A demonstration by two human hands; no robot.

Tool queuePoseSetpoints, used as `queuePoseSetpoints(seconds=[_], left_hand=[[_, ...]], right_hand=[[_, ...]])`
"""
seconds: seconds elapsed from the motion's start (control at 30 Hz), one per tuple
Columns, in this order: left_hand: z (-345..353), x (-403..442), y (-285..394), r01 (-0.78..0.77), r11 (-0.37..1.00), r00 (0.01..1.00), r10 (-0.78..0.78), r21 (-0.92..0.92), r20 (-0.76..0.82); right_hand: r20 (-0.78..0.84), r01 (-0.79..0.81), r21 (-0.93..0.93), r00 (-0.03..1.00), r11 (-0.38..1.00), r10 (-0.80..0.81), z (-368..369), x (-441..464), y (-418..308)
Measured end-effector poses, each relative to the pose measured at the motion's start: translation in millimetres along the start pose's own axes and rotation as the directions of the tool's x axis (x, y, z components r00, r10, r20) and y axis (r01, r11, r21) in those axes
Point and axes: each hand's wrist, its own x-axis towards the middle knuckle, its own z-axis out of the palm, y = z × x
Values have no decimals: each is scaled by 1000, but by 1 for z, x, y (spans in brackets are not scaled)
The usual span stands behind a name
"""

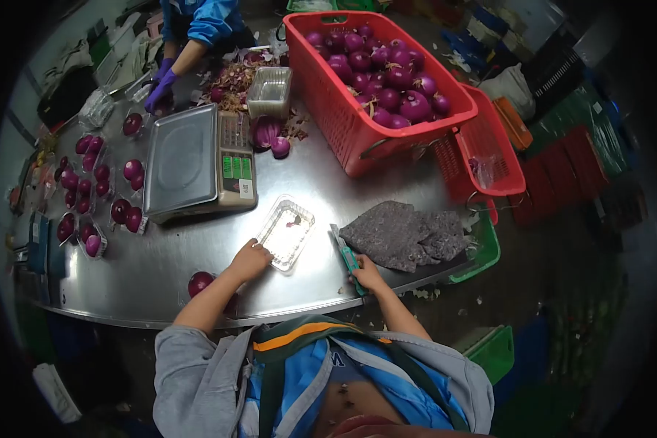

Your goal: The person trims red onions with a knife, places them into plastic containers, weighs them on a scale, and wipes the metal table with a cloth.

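Looking down on a wide, shiny stainless-steel desk [124, 274], so reading clock positions from its front middle. Got a co-worker in bright blue sleeves [213, 23] and purple gloves [159, 93] way off at 11. Then a big red slotted plastic crate [332, 120] at 1, loaded with glossy round purple onions [387, 77]. Right beside it, at 2, a smaller red plastic basket [456, 162]. Next size down, a boxy silver-and-beige digital scale [182, 160] at 10, and a crumpled dark grey cloth [397, 237] at 3. Past the scale, between 9 and 10, a bunch of onion-filled clear packs [85, 186]. Closer to 12, a messy heap of papery brown-and-purple skins [241, 79] plus a stack of clear rectangular containers [270, 91].

Main bit: a shallow clear plastic tray [287, 232], flat on the desk dead centre. Touching its rim at 8 with the left grip [259, 255], fingers bent; honestly can't tell whether pinched or just resting. Over at 4, right grip [360, 274] wrapped tight around a slim teal-handled knife [348, 257], blade aimed at 11, just beside the cloth, apart from the tray.

Also spotting one loose round purple onion [200, 282] at 8, near the front edge. Tiniest of all: a dark purplish scrap [293, 220] inside the tray.
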Motion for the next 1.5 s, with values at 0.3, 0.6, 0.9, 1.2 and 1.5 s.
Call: queuePoseSetpoints(seconds=[0.3,0.6,0.9,1.2,1.5], left_hand=[[-44,114,5,159,975,980,-174,-153,-92],[-107,136,-25,111,890,797,-345,-441,-496],[-129,137,162,-706,353,705,271,-614,-655],[-87,-35,57,88,859,773,-378,-505,-510],[-38,-34,49,370,908,772,-419,-198,-478]], right_hand=[[48,20,268,998,963,-34,-27,-37,14],[-4,62,325,998,944,-64,-16,-44,11],[18,263,184,963,947,-270,12,-56,18],[-188,223,111,962,969,-200,24,-42,-12],[19,5,63,1000,998,-7,33,64,-76]])
